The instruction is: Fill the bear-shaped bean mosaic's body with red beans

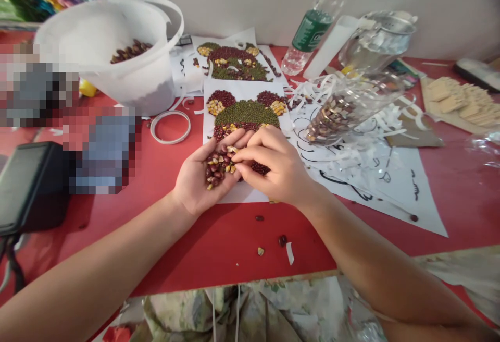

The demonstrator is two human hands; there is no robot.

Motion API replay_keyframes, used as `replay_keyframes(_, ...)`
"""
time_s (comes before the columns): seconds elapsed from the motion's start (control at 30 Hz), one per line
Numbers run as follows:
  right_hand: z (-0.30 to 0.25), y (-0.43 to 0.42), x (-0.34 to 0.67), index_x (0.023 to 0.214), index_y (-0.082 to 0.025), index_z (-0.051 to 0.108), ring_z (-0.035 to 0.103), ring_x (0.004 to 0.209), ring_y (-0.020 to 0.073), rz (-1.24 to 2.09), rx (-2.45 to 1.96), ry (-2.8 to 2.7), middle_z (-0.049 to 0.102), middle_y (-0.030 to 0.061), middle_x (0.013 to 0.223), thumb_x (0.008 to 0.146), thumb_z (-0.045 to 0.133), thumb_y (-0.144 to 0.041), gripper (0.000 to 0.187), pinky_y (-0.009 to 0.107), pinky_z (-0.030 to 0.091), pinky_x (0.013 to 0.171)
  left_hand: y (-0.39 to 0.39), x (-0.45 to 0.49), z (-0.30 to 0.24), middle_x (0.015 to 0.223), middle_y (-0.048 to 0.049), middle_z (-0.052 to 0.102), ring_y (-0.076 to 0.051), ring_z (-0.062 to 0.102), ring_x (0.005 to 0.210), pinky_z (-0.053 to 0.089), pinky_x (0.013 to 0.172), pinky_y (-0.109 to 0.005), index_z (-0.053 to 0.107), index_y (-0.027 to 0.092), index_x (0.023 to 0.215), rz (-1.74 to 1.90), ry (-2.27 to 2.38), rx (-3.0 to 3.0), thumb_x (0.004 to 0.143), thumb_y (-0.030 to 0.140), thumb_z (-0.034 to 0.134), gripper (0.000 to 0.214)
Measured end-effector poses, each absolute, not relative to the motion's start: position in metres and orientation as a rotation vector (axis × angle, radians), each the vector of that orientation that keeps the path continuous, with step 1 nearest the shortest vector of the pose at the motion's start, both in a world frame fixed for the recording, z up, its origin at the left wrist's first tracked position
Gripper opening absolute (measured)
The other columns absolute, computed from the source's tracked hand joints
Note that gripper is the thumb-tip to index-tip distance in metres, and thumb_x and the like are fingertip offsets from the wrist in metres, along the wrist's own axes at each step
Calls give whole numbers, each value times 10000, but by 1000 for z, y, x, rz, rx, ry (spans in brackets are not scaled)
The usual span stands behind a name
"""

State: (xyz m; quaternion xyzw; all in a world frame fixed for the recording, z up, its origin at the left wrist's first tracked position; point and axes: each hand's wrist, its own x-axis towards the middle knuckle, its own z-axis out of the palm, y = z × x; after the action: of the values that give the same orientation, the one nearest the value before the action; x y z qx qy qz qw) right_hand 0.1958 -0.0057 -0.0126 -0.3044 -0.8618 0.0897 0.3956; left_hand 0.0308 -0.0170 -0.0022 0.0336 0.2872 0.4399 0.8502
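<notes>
My left hand lies palm up, cupped under a small heap of dark red and yellow corn kernels. Thumb and fingertips of my right hand pinch at a kernel on the edge of that heap. Both hands are over a white sheet with a bean mosaic on it. Its head is green mung beans, with round dark red bean ears and patches of yellow corn. My hands cover the mosaic's lower part.
A white bucket holding kernels stands left, near a white ring. Behind is another mosaic. Right are a kernel-filled clear bottle, paper strips, a green-labelled bottle and wooden sticks. A black adapter sits left.
</notes>
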Motion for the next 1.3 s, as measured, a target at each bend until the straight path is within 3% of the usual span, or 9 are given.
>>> replay_keyframes(0.2,-12,-9,193,941,-206,727,514,821,172,151,-834,-2356,585,28,813,947,557,-228,172,356,380,828,-20,37,-5,699,-28,697,-105,660,606,536,584,-169,694,112,1092,957,591,42,1026,275,318,415)
replay_keyframes(0.4,-11,-10,191,847,-201,702,522,848,184,33,-862,-2473,622,36,825,970,520,-216,219,358,340,821,-21,38,-7,645,-27,679,-80,647,566,543,584,-151,671,124,752,945,628,20,1029,242,295,481)
replay_keyframes(0.53,-10,-13,189,876,-194,659,559,894,190,210,-894,-2440,655,49,897,959,510,-193,171,357,369,853,-22,39,-5,607,-12,665,-78,652,554,559,597,-154,642,138,701,942,670,-6,1028,230,306,478)
replay_keyframes(0.63,-9,-13,189,847,-211,609,554,860,177,333,-912,-2303,629,32,866,941,508,-180,141,346,399,842,-21,38,-3,640,-33,697,-129,725,688,594,662,-192,660,142,769,940,674,17,1029,245,300,456)
replay_keyframes(0.73,-10,-11,190,856,-220,584,538,815,168,354,-909,-2126,582,19,826,939,496,-188,125,330,423,780,-16,33,0,777,-55,755,-178,759,894,607,679,-215,679,130,1049,952,651,109,1038,291,268,442)
replay_keyframes(0.83,-16,-5,193,857,-213,598,535,805,162,353,-910,-2105,552,16,810,932,512,-182,118,317,427,758,-6,21,1,1182,-64,747,-180,693,1149,604,843,-230,535,133,1364,1073,628,187,1044,303,283,441)
replay_keyframes(0.93,-25,0,194,856,-200,637,525,796,153,366,-894,-2207,555,19,816,929,534,-163,131,304,418,762,5,8,0,1508,-55,536,-188,532,1366,506,1064,-276,399,134,1486,1227,601,233,1044,264,314,469)
replay_keyframes(1.07,-35,3,193,867,-204,684,493,781,154,350,-911,-2353,549,18,801,945,543,-187,162,311,372,768,13,-1,-5,1554,-71,471,-179,440,1438,411,1158,-296,353,143,1519,1284,558,223,1048,247,317,484)
replay_keyframes(1.3,-37,1,192,883,-195,709,455,796,163,239,-861,-2574,549,29,816,960,545,-207,181,319,314,761,11,1,-7,1534,-60,504,-177,452,1428,449,1131,-299,348,156,1524,1257,559,189,1048,237,323,483)
